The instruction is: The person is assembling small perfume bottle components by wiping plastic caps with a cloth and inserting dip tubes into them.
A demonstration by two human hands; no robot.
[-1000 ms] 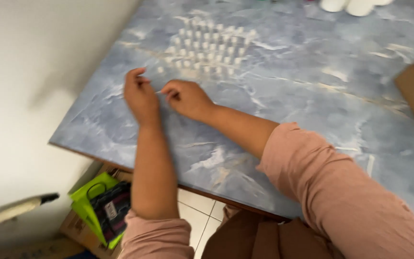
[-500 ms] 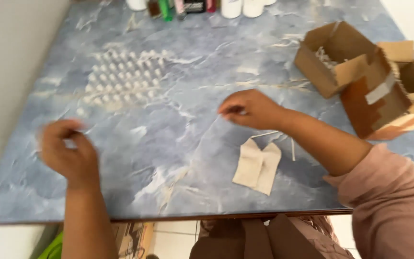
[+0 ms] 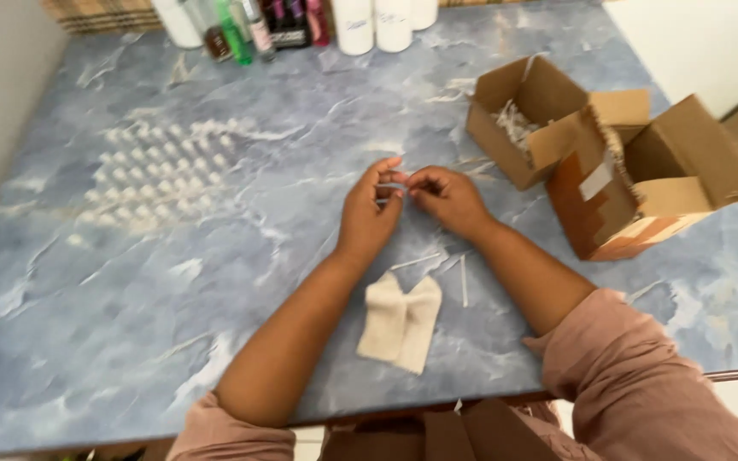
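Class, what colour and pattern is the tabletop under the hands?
Blue-grey with white marble-like veins: the tabletop, clearest in the head view.

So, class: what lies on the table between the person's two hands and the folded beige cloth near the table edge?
In the head view, a few thin white strips lie on the blue marbled table, between the hands and the folded beige cloth.

From my remote seat I see two bare forearms, with no watch, ring or bracelet on the left hand (image 3: 369,218) or the right hand (image 3: 448,201). Both sleeves (image 3: 642,384) are a dusty pink, soft cloth, loose and creased, pushed up near the elbows. Below them, at the frame's lower edge, I see a brown garment (image 3: 437,431) with folded edges.
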